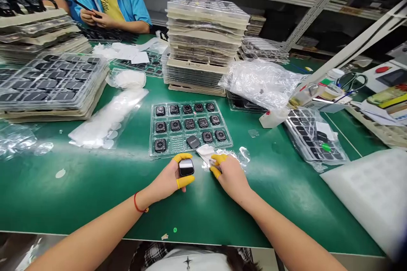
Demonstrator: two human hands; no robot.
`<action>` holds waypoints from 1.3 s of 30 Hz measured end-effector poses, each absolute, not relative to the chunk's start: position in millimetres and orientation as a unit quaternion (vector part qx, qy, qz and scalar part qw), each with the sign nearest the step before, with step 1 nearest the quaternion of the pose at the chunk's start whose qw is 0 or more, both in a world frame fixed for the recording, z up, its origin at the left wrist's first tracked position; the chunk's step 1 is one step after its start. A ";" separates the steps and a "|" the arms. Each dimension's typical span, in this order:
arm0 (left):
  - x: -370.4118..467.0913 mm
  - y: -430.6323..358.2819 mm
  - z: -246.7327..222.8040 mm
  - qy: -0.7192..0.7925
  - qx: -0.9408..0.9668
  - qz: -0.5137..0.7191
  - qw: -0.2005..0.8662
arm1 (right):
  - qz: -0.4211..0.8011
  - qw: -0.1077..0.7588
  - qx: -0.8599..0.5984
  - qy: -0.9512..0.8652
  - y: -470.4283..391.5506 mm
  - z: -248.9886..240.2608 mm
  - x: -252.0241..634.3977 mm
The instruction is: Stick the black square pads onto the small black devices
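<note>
Yellow finger cots cover some fingertips of both hands. My left hand [171, 178] grips a black watch body [186, 167] between thumb and fingers, its glossy face up. To the right, my right hand [229, 173] has its fingers at a crumpled white cloth [206, 153], which it seems to pinch. Just beyond the hands lies a clear plastic tray [178, 142] with several black watch bodies in its pockets. A flat dark square piece [193, 141] rests tilted in the front row, beside a pocket without a watch.
Tall tray stacks [203, 46] stand behind, with more [54, 84] at left. A bag of round films [110, 120] lies left of the tray. Bagged parts [314, 135] and white foam [372, 190] are at right. Two people sit across the table.
</note>
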State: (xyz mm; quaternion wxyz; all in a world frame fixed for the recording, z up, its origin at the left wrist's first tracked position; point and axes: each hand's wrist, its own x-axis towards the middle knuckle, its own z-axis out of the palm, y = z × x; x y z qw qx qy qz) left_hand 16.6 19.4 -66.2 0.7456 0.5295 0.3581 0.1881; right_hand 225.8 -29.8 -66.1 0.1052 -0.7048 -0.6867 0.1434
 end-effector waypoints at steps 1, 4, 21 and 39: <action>16.5 19.2 -65.8 0.356 0.532 0.189 0.744 | 0.140 0.104 -0.698 -0.695 -27.9 -64.1 226.0; 15.9 16.6 -66.8 0.347 0.537 0.195 0.744 | 0.239 0.173 -0.669 -0.682 -28.1 -56.5 224.0; 13.3 13.7 -74.6 0.332 0.589 0.187 0.712 | 0.119 0.159 -0.618 -0.761 -4.0 -65.5 209.3; 16.1 11.6 -94.4 0.443 0.588 0.125 0.665 | 0.018 0.179 -0.596 -0.782 -3.4 -59.6 237.3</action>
